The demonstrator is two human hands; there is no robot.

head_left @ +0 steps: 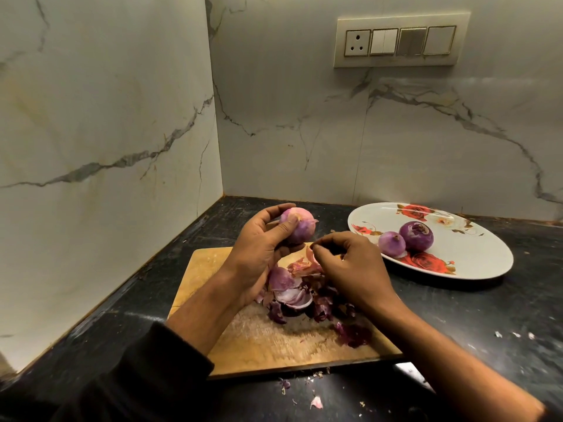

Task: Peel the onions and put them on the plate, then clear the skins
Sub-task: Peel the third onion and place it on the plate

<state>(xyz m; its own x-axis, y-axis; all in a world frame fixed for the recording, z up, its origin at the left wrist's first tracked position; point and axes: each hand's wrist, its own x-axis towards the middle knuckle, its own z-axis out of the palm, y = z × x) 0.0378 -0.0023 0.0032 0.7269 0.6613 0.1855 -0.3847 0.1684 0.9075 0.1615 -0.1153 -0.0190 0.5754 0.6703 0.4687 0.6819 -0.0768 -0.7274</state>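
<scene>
My left hand (259, 251) sits just above the middle of the frame, fingers and thumb curled round an onion (297, 226), gripping it above the far edge of the cutting board (268, 339). The onion is mostly bare, pale purple, with a small flap of skin sticking out at its right side. My right hand (350, 266) is just right of centre, fingertips bunched together in a pinch; a pale strip of skin (310, 257) hangs right below the pinch, though I cannot tell for certain whether the fingers hold it. Under and between both hands, a heap of skins (304, 296) lies on the board: papery pink pieces on top, darker purple ones toward the lower right. A few loose scraps (316, 402) lie on the dark counter (487, 315) near the bottom of the frame, in front of the board. To the right of centre, a white oval plate (475, 263) with red rose prints rests on the counter, apart from the board. Two peeled onions lie on it, touching: a smaller pale one (392, 243) on the left, a larger dark one (416, 236) on the right. A switch panel (400, 41) is mounted on the marble wall, upper right.
</scene>
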